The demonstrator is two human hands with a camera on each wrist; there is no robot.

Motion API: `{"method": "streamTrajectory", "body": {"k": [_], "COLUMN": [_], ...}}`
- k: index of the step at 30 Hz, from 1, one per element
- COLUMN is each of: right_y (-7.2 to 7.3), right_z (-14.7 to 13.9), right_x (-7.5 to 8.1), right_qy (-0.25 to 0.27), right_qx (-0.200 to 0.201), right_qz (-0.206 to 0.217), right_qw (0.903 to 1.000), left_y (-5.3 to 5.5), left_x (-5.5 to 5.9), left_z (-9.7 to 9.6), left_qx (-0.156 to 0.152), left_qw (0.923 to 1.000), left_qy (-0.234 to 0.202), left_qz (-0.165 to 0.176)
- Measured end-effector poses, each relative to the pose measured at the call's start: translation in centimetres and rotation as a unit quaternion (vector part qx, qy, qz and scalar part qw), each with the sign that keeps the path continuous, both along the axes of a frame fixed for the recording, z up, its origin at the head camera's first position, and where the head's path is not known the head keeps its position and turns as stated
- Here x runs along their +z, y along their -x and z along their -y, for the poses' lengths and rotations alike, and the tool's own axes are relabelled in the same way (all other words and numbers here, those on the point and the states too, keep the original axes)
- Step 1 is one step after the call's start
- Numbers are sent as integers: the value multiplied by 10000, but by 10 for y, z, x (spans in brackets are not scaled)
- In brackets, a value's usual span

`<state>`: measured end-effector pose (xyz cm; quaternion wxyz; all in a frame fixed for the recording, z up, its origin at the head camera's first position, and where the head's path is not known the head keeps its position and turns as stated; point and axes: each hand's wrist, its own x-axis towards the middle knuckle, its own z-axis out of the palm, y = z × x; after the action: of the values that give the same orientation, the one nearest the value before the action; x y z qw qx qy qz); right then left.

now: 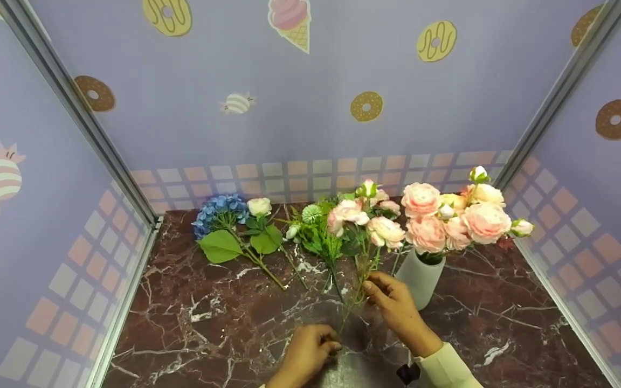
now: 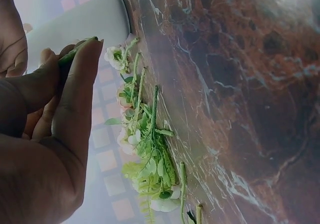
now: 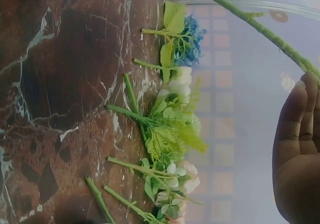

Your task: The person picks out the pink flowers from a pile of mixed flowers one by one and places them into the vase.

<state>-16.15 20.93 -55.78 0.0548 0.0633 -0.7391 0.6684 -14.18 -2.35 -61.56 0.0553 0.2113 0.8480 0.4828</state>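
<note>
Both hands hold one green flower stem (image 3: 270, 36), which slants up over the table. My left hand (image 1: 310, 350) pinches its lower end; in the left wrist view the left hand (image 2: 60, 119) has thumb and fingers round that end. Higher up, my right hand (image 1: 397, 307) pinches the stem between thumb and fingers. The stem's top overlaps pale pink blooms (image 1: 386, 231) in the head view. Just right of the right hand stands a white vase (image 1: 421, 283) filled with large pink roses (image 1: 485, 222) and buds.
Along the back of the marbled table (image 1: 192, 323) lie a blue hydrangea (image 1: 219, 213), a white rose (image 1: 259, 207) and green sprays (image 1: 321, 234). Their stems point toward me. Printed walls (image 1: 332, 124) close off the back and both sides.
</note>
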Motion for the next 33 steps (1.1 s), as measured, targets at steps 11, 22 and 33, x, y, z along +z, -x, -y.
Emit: {"method": "streamTrajectory", "body": {"k": [11,22,33], "right_y": [-1,-3,-11], "right_z": [-4,-6,-12], "right_x": [2,7,15], "right_qy": [108,143,223], "right_qx": [101,-1,-257], "right_qz": [-83,-321,-950], "right_qw": [9999,9994,9949], "left_y": [-2,0,3], "left_x": [1,2,4], "left_z": [-1,-2,-4], "left_qx": [71,21,64], "left_qw": [9997,9999,9997], "left_qy": [43,166,194], "left_qz": [209,-11,146]}}
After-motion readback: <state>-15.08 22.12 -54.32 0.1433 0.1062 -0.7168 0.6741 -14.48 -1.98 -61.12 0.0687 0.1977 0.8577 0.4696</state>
